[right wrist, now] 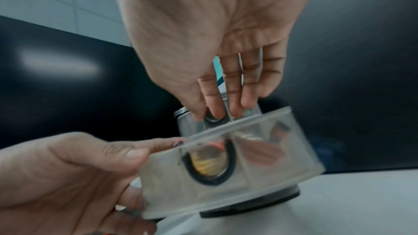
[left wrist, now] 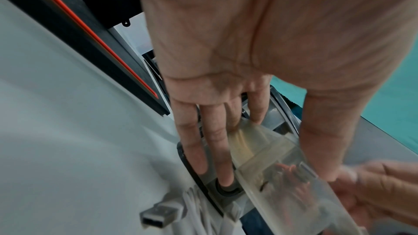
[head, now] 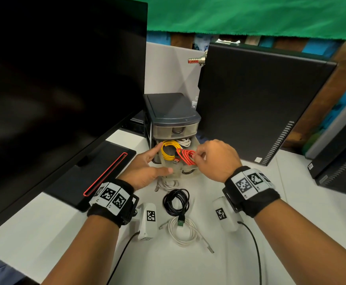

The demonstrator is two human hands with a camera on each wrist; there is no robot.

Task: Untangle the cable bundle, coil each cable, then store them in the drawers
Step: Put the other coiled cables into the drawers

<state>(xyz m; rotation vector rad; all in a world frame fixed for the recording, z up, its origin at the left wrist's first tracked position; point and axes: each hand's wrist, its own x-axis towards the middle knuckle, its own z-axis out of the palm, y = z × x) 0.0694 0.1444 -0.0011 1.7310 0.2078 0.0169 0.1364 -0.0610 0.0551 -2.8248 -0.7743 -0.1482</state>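
Both forearms reach forward over the white counter [head: 281, 233] to the small drawer unit [head: 172, 112], whose middle drawer [head: 163, 161] is pulled out. The left hand [head: 145, 167] lies palm inward against the drawer's left side, fingers straight, the thumb across its front edge. The right hand [head: 213, 159] arches over the drawer from the right, its thumb and fingertips pinching the coiled red cable [head: 186, 157] at the drawer's rim. A yellow cable [head: 169, 150] and a white one sit coiled inside. A black cable [head: 176, 201] and white cable [head: 185, 233] lie coiled on the counter between the wrists.
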